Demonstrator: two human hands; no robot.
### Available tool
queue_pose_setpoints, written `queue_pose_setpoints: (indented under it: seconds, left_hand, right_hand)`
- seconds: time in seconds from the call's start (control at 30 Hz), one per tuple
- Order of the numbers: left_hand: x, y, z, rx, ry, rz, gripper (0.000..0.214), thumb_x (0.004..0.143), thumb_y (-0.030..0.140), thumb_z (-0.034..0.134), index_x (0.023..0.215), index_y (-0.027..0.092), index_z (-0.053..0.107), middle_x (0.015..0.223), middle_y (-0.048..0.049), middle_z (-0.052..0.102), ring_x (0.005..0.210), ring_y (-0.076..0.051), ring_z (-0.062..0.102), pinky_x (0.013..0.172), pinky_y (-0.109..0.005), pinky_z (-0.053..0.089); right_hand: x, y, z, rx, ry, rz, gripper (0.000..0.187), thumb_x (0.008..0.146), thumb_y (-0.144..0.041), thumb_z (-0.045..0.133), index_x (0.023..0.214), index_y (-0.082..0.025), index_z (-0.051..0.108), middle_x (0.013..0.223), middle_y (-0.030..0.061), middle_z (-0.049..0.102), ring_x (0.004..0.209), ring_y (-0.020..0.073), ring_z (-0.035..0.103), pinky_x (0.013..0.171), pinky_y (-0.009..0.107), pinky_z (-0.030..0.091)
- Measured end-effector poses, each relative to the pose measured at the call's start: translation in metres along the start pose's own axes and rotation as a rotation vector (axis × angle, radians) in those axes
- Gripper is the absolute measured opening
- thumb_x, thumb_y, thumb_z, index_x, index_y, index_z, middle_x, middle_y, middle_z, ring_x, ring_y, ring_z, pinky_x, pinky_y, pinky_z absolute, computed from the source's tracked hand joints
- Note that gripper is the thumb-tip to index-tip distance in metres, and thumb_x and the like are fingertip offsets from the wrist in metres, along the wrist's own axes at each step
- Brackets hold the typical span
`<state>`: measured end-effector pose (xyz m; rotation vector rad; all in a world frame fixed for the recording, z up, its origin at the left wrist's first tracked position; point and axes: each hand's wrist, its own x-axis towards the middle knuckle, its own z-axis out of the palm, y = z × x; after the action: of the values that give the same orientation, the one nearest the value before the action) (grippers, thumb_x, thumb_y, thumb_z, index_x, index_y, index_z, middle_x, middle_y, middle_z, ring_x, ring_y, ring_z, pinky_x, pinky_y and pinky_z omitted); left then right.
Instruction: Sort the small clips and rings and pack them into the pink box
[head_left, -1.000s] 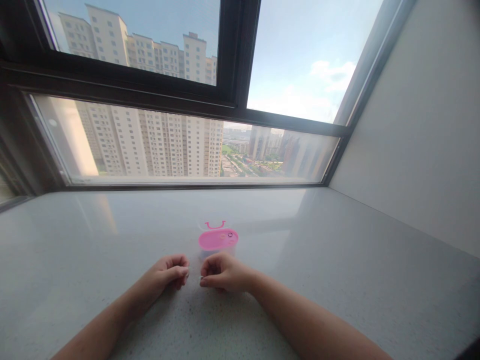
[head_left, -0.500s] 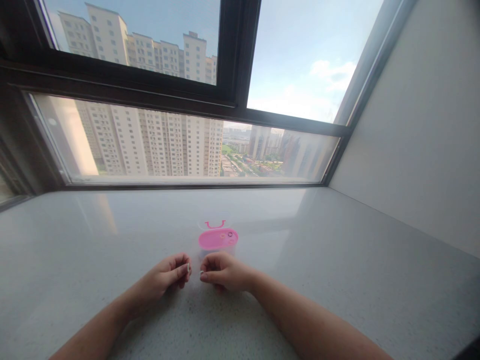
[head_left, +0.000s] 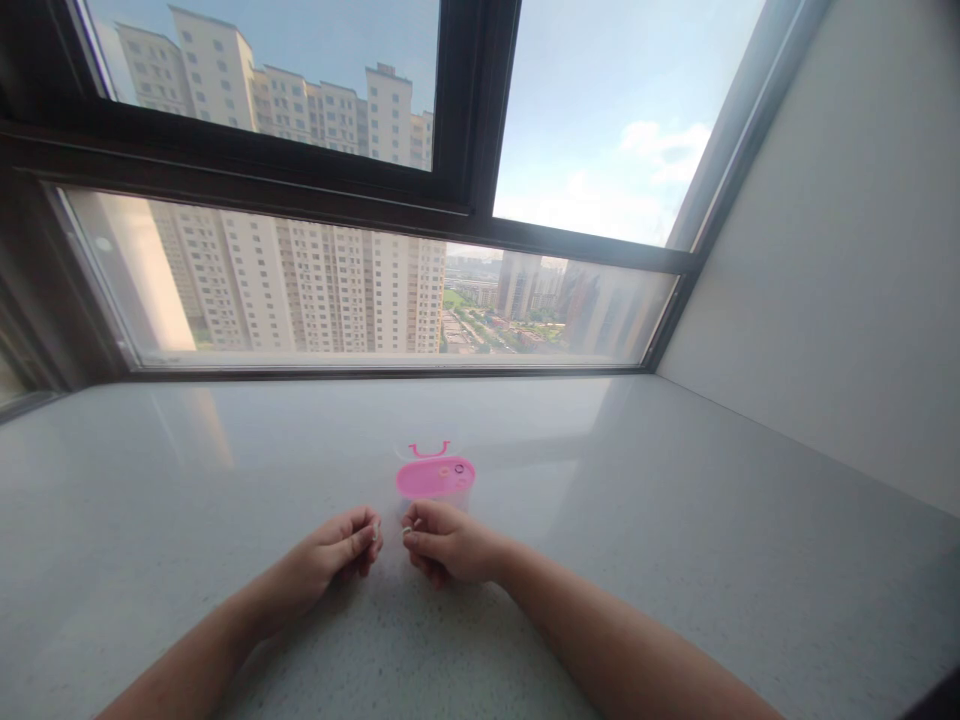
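My left hand (head_left: 346, 545) is closed in a pinch, with a small pale thing (head_left: 376, 532) showing at the fingertips; it is too small to name. A short gap away, my right hand (head_left: 444, 542) pinches thumb against forefinger, and a small whitish thing (head_left: 406, 530) shows there, its kind also unclear. Just beyond the right hand stands a clear oval tub with a pink lid (head_left: 424, 478); the hand hides part of its front. On the lid lie a small dark ring (head_left: 459, 468) and other tiny ring-like pieces.
Behind the tub is a pink curved handle (head_left: 430, 452). Both forearms rest over a pale speckled sill (head_left: 300, 440). Dark window frames (head_left: 390, 375) border the sill at the back, and a white wall (head_left: 840, 300) rises on the right.
My right hand has turned slightly, its thumb and forefinger tips a little higher and its lower fingers showing more. The left hand has hardly moved. The tub has stayed put.
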<state>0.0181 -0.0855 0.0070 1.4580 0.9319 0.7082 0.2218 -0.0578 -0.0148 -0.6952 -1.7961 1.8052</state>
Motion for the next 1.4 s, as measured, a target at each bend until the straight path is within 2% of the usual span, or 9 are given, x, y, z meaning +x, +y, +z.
queue_pose_setpoints:
  seconds: [0.23,0.43,0.57,0.77,0.97,1.4]
  left_hand:
    - [0.003,-0.008,-0.006,0.058,-0.034,0.044,0.036,0.082,0.051,0.045,0.073,0.017,0.049,0.065,0.0025,0.047,0.060,-0.011,0.039,0.058,-0.023,0.031]
    - [0.004,-0.007,-0.006,0.060,-0.023,0.043,0.035,0.082,0.051,0.046,0.071,0.017,0.050,0.063,0.0024,0.048,0.059,-0.012,0.039,0.058,-0.023,0.031]
    - [0.004,-0.003,-0.003,0.044,0.012,0.035,0.035,0.078,0.051,0.051,0.069,0.017,0.050,0.061,0.0027,0.048,0.058,-0.011,0.039,0.056,-0.022,0.031]
    - [0.000,0.008,0.005,-0.049,0.074,-0.065,0.033,0.065,0.046,0.066,0.068,0.016,0.052,0.056,0.0035,0.048,0.053,-0.010,0.039,0.050,-0.022,0.027]
    - [0.000,0.011,0.006,-0.078,0.087,-0.090,0.027,0.062,0.039,0.066,0.064,0.016,0.053,0.054,0.0036,0.049,0.051,-0.010,0.040,0.049,-0.022,0.027]
    - [-0.003,0.017,0.009,-0.038,0.122,-0.096,0.024,0.060,0.035,0.067,0.066,0.015,0.056,0.055,0.0041,0.050,0.052,-0.010,0.041,0.052,-0.022,0.028]
  right_hand:
    - [0.000,0.002,0.000,0.012,-0.009,-0.013,0.018,0.082,-0.031,0.053,0.087,-0.019,0.039,0.053,-0.0087,0.044,0.038,0.0055,0.039,0.036,0.016,0.035]
    - [-0.001,0.001,0.000,0.038,-0.039,-0.021,0.019,0.081,-0.031,0.056,0.084,-0.018,0.042,0.052,-0.0081,0.044,0.038,0.0057,0.039,0.036,0.016,0.035]
    - [-0.001,-0.001,0.000,0.039,-0.044,-0.027,0.021,0.079,-0.032,0.058,0.082,-0.017,0.044,0.052,-0.0076,0.045,0.038,0.0057,0.040,0.035,0.016,0.036]
    - [-0.003,-0.006,0.003,0.038,-0.021,0.009,0.027,0.074,-0.036,0.064,0.080,-0.016,0.047,0.053,-0.0076,0.045,0.039,0.0047,0.040,0.036,0.016,0.035]
    - [-0.004,-0.007,0.002,-0.004,0.009,0.067,0.027,0.074,-0.036,0.065,0.080,-0.015,0.050,0.053,-0.0075,0.046,0.040,0.0038,0.041,0.039,0.016,0.036]
    - [-0.003,-0.006,0.001,-0.034,0.004,0.053,0.022,0.073,-0.032,0.065,0.076,-0.014,0.052,0.049,-0.0075,0.046,0.037,0.0042,0.040,0.037,0.016,0.032]
